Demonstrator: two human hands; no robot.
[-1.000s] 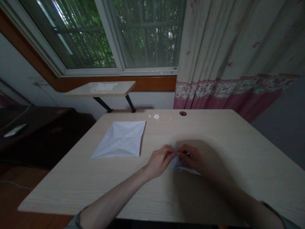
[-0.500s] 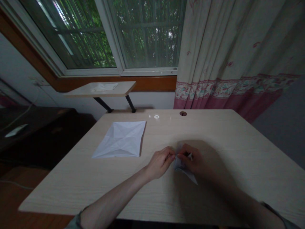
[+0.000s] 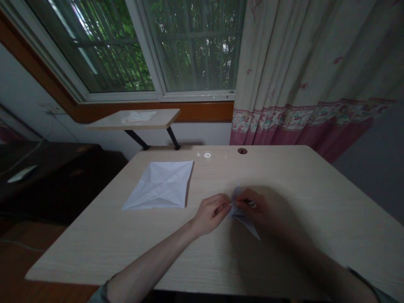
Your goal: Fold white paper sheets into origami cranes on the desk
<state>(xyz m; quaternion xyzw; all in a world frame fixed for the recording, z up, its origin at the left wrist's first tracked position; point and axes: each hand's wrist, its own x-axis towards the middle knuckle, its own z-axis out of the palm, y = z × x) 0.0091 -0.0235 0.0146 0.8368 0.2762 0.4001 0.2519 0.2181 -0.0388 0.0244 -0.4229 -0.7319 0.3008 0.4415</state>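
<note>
A small folded piece of white paper [image 3: 244,221] sits between both hands near the middle of the light wooden table [image 3: 284,176]. My left hand [image 3: 211,213] pinches its left edge with closed fingers. My right hand [image 3: 256,209], in shadow, grips the paper's top from the right with curled fingers. A pointed tip of the paper sticks out below my right hand. A creased square sheet of white paper [image 3: 160,184] lies flat on the table to the left, apart from both hands.
A small raised shelf [image 3: 135,118] on black brackets stands at the table's far left under the window. A cable hole [image 3: 242,150] is at the far edge. A curtain [image 3: 309,71] hangs at the right. Dark furniture [image 3: 47,168] stands left.
The folded paper has been turned slightly between my fingers; its lower tip swung from pointing right to pointing down-right. Both hands stayed nearly in place.
</note>
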